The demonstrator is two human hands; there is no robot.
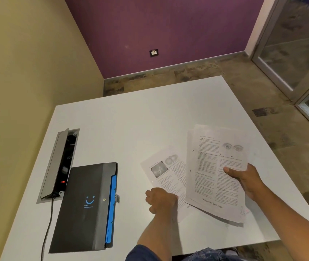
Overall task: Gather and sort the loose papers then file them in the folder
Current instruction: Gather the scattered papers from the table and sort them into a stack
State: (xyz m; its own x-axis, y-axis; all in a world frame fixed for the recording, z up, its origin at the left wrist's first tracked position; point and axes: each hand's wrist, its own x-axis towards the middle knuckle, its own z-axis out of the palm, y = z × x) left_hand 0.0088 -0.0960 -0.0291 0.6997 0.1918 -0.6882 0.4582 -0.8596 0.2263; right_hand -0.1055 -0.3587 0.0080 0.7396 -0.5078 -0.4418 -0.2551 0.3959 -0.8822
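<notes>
White printed pages are the thing being handled: a stack of papers point(215, 174) is lifted off the surface point(131, 129), tilted, with two-column text, a drawing of a pair of eyes near its top and a web address printed along its bottom edge. The right hand point(244, 178) holds this stack at its right edge, thumb lying across the top page and fingers curled underneath, so that grip is clasped on the papers.

Just left of that grip, a single sheet point(166, 176) lies flat on the surface, partly tucked under the lifted stack; it carries text and a round grey picture. The left hand point(161, 200) is at the sheet's near edge with its fingers curled, knuckles toward the viewer; it appears to pinch the corner of the sheet, though the fingertips are hidden from this angle.

Further left of both grips, well apart from the pages, a black folder point(82, 208) lies closed on the surface, with a blue smile mark on its cover and blue dividers showing along its right edge. Touching the folder's far left corner is an open cable box point(59, 162) sunk into the surface, lid raised, a black cable point(46, 232) running out toward the near edge.
</notes>
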